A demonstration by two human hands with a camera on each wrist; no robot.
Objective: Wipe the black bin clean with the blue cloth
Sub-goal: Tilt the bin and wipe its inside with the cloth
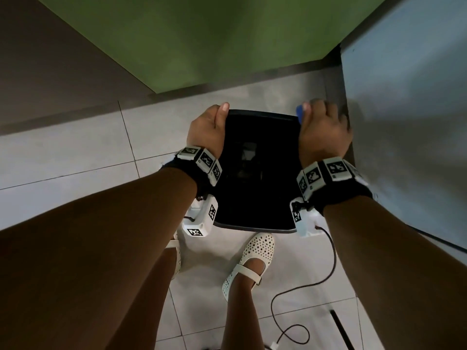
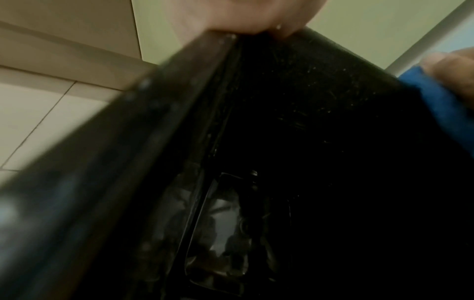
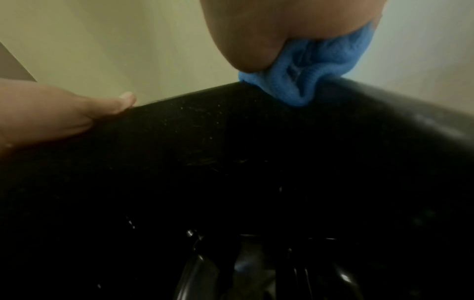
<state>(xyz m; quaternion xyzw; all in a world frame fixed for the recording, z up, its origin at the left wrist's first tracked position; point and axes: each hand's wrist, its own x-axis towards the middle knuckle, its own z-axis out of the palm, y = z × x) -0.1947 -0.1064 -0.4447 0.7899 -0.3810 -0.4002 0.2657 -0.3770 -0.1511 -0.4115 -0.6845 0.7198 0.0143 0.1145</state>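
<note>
A: So, where is the open-topped, rectangular black plastic bin point(image 1: 255, 173)?

B: On the pale tiled floor point(image 1: 75, 152), in the corner where the green wall point(image 1: 202, 39) meets a grey-blue panel point(image 1: 404, 122), just in front of a white perforated shoe point(image 1: 249, 261).

A: And the left hand point(image 1: 206, 130)?

B: It grips the bin's far left rim corner, thumb lying along the top edge, fingers curled over the outside.

A: The right hand point(image 1: 324, 132)?

B: Closed around the bunched blue terry cloth point(image 3: 315, 67), which it presses onto the far right rim corner. In the head view only a sliver of the cloth shows by the thumb.

A: Anything else?

B: Pale specks dot the inner wall below the far rim; the bottom gleams. A black cable point(image 1: 316, 281) trails over the floor tiles.
</note>
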